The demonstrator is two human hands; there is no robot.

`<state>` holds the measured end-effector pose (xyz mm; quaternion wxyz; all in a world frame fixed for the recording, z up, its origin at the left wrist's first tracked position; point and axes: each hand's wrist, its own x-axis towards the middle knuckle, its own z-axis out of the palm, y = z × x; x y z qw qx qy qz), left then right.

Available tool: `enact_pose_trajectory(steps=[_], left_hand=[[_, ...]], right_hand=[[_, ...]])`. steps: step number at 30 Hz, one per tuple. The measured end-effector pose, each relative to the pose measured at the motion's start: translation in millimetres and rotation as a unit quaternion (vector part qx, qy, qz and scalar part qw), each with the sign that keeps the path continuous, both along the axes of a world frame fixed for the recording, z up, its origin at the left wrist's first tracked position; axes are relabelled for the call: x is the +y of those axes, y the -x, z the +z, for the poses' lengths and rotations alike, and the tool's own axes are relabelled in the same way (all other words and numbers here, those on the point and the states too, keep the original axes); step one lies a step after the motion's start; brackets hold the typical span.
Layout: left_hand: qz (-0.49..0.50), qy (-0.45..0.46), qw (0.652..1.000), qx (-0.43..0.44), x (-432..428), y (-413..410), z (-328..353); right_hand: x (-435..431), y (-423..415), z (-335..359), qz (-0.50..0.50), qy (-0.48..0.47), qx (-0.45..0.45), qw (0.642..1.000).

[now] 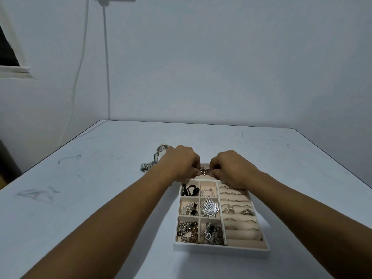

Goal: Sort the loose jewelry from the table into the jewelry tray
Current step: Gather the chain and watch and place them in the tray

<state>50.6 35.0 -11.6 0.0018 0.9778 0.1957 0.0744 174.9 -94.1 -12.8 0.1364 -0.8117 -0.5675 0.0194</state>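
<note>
- Gold-toned metal is showing between the two hands: a short link bracelet (204, 171) is being pinched at both ends, the left hand (181, 162) curling its fingertips round one end and the right hand (231, 168) round the other.
- Both hands are hovering knuckles-up, almost touching each other, over the far end of the jewelry tray (221, 251). The bracelet is being held over the tray's far compartment, and I cannot make out what that compartment holds.
- Below the wrists, toward the person, the tray is lying flat on the pale table (80, 178), its cream cells filled.
- Under the right wrist, rings (237, 208) are sitting in rows of padded rolls.
- Under the gap between the forearms, a silver fan-shaped brooch (209, 207) is lying in a middle cell. A beaded bracelet (207, 192) is lying in the cell nearer the hands, with black cords (190, 190) in the cell beside it.
- Nearest the person, chunky chains (188, 232) and a tangled mixed pile (213, 233) are filling the last two cells.
- Just outside the left hand, a silver wristwatch (148, 166) is lying loose on the table, partly hidden by the wrist.
- Beyond the left hand's knuckles, a second loose piece (162, 149) is lying on the table, too small for me to tell what it is.
</note>
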Motion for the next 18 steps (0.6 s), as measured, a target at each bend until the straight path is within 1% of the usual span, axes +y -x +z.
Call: enact_pose_trajectory(steps=[5,7,13,18], left_hand=[[0.009,-0.049,0.998,-0.027,-3,3,-1],[0.014,-0.052,0.997,-0.049,-3,6,-2],[0.036,0.031,0.997,-0.053,-1,15,-4],[0.037,0.051,0.995,-0.080,-5,18,-6]], right_hand=[[1,4,-4,-0.004,-0.025,-0.039,0.999],[1,5,-4,-0.004,-0.032,-0.053,0.998],[0,4,-1,-0.015,-0.038,-0.023,0.999],[-2,4,-4,-0.020,-0.050,0.007,0.999]])
